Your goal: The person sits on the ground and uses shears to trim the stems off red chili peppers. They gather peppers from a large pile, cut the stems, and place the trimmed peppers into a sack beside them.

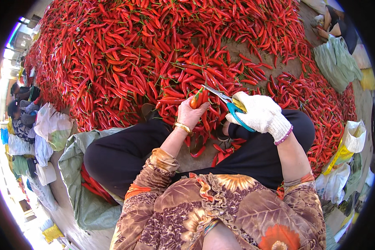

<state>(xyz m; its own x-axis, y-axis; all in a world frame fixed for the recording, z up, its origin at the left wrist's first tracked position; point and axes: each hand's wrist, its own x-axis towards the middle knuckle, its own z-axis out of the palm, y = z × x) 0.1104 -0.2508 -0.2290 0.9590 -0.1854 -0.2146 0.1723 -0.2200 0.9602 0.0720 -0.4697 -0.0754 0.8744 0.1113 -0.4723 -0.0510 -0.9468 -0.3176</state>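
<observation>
Pinching an orange-red chili pepper (195, 101) near its lower end, the bare left hand (189, 113) keeps it between thumb and fingers, its stem end jutting up beyond the fingertips. The gloved right hand (260, 111) (a white knit glove with a patch of yellow) grasps the teal handles of a pair of scissors (226, 98). Their blades point leftward, with the tips just beside the pepper's stem; whether they touch it I cannot tell. Beyond both hands spreads a large pile of red chili peppers (112, 62) on the floor (289, 66).
</observation>
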